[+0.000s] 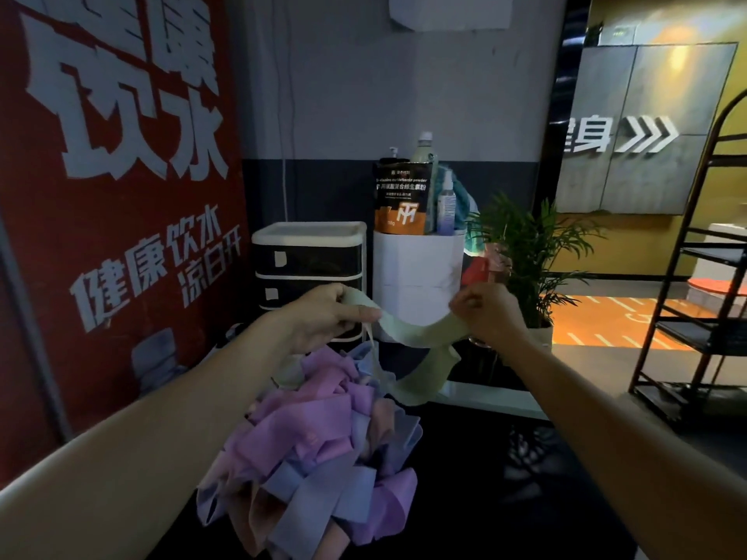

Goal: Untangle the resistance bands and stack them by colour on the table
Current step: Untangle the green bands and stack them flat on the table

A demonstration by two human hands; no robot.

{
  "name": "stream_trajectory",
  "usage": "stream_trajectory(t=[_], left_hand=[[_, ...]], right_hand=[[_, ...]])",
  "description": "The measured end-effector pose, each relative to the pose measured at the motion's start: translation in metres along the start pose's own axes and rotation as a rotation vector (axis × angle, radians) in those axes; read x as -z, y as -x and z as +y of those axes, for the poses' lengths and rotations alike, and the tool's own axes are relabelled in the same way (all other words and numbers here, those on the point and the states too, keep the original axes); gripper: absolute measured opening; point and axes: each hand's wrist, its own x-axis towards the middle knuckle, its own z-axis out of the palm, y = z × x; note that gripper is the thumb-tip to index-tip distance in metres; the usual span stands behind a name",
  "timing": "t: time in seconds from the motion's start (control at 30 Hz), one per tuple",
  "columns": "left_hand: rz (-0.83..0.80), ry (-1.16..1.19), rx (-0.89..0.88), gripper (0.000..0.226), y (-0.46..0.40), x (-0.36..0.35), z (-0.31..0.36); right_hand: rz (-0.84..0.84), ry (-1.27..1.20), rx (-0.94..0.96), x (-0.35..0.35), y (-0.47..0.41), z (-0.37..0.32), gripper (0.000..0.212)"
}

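The left hand (323,313) and right hand (487,311) each pinch an end of a flat, pale green resistance band (412,329) sagging between them, its loop trailing into the pink, purple and blue band tangle (319,438) below.

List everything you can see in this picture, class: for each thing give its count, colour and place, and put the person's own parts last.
green band: one, pale green, stretched between both hands, its loop hanging to the pile
band pile: count unclear, purple, blue and pink, tangled on the dark table
drawer unit: one, black and white, behind the left hand
white bin: one, beside the drawers
powder pouch: one, black and orange, in the bin
spray bottle: one, clear, right of the pouch
plant: one, green, right of the bin
shelf rack: one, dark, far right
left hand: grips the green band
right hand: grips the green band
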Motion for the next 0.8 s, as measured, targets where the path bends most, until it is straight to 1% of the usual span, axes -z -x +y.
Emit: stream_trajectory(t=[0.03,0.07,0.13,0.2,0.27,0.33,0.37,0.4,0.47,0.5,0.57,0.67,0.77,0.8], left_hand=[[-0.010,0.087,0.006,0.013,0.003,-0.003,0.002],[-0.008,0.178,0.007,0.008,0.005,-0.007,0.005],[0.033,0.343,0.010,0.011,0.006,-0.011,0.006],[0.097,0.407,0.025,0.017,0.005,-0.015,0.006],[0.131,0.373,0.030,0.021,0.004,-0.018,0.006],[0.118,0.318,0.020,0.021,0.004,-0.024,0.006],[0.109,0.295,0.009,0.021,0.004,-0.027,0.006],[0.101,0.283,-0.004,0.021,0.004,-0.030,0.007],[0.093,0.289,-0.026,0.021,0.005,-0.036,0.010],[0.092,0.302,-0.029,0.020,0.005,-0.038,0.011],[0.085,0.322,-0.017,0.017,0.005,-0.041,0.015],[0.106,0.246,-0.019,0.014,0.005,-0.041,0.016],[0.171,0.053,-0.106,0.004,0.003,-0.036,0.011],[0.176,-0.008,-0.143,0.007,0.003,-0.035,0.008]], right_hand=[[-0.032,0.027,0.021,-0.002,0.004,0.002,0.012],[-0.069,0.045,0.040,-0.005,0.008,0.002,0.011],[-0.173,0.071,0.047,-0.008,0.017,0.002,0.012],[-0.249,0.107,0.060,-0.010,0.020,0.000,0.015],[-0.233,0.028,0.091,-0.008,0.021,-0.007,0.017],[-0.203,-0.130,0.148,-0.005,0.024,-0.023,0.024],[-0.215,-0.187,0.185,-0.003,0.026,-0.032,0.028],[-0.242,-0.206,0.221,-0.002,0.028,-0.041,0.033],[-0.290,-0.135,0.288,-0.004,0.031,-0.053,0.042],[-0.284,-0.092,0.316,-0.007,0.031,-0.055,0.043],[-0.201,-0.061,0.344,-0.011,0.030,-0.055,0.032],[-0.069,-0.079,0.325,-0.010,0.027,-0.051,0.015],[-0.027,-0.109,0.263,-0.006,0.024,-0.042,0.014],[-0.019,-0.129,0.243,-0.005,0.023,-0.039,0.017]])
